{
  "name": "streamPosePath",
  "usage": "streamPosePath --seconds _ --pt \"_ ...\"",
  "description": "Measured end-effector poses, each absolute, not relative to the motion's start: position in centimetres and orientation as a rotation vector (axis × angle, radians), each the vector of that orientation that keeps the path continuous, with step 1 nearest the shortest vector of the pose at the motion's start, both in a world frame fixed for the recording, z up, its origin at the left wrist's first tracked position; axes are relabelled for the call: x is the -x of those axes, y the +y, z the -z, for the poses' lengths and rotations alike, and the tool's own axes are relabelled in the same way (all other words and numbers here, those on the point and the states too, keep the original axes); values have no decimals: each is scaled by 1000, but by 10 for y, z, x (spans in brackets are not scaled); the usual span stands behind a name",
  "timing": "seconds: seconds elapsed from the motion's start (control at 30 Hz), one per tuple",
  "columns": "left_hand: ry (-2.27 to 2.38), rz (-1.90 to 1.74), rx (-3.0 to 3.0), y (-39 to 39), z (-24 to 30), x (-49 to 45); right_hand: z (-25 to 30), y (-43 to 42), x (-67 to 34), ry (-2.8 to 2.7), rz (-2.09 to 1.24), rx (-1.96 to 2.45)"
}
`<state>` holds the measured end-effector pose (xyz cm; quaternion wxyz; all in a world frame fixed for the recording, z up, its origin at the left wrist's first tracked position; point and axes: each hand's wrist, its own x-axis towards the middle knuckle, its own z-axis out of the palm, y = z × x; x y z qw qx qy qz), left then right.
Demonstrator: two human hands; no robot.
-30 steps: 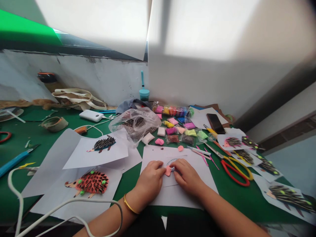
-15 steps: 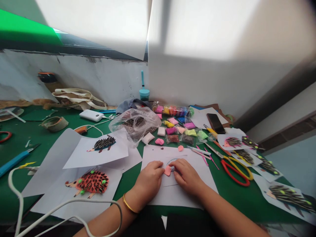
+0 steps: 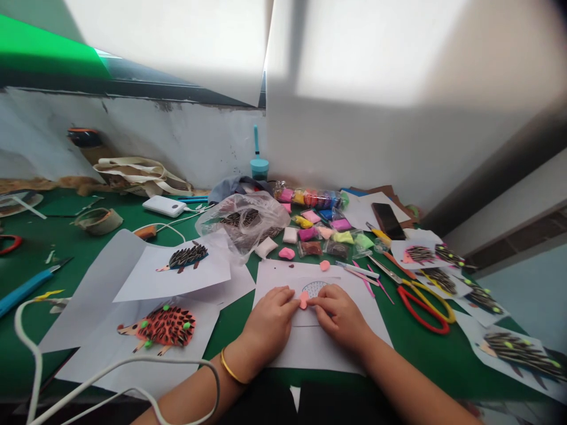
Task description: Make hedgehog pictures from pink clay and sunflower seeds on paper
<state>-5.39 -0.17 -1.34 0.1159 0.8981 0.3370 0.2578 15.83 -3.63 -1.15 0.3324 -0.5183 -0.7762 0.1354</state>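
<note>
A flat piece of pink clay (image 3: 303, 300) lies on a small white card with a printed, dotted oval outline (image 3: 315, 288), which sits on a larger white sheet (image 3: 274, 356). My left hand (image 3: 271, 319), with a gold bangle at the wrist, is closed, its fingertips at the clay's left edge. From the other side my right hand (image 3: 342, 314) presses the clay's right edge with its index finger, the other fingers curled. Part of the outline is hidden behind my right hand. A rounded lump of pink clay (image 3: 325, 265) rests at the sheet's top edge.
Packets of coloured clay (image 3: 310, 234) and a plastic bag of dark striped seeds (image 3: 243, 224) lie beyond the sheet. Scissors (image 3: 423, 301) and a phone (image 3: 388, 221) are at right. At left are a seed-covered hedgehog picture (image 3: 163, 327) and a white cable (image 3: 110, 369).
My right fingers have shifted off the printed oval, so more of its dots show. The pink clay has moved slightly right and up and now looks narrower. My left hand has barely moved.
</note>
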Motion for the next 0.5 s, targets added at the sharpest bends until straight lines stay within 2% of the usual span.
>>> streamPosePath --seconds 0.3,0.5 --pt "1028 -672 -2739 -3 17 51 15 -37 -157 -2078 -315 1383" --pt "1036 -708 -2707 -3 16 52 10 -38 -161 -1925 -374 1397"
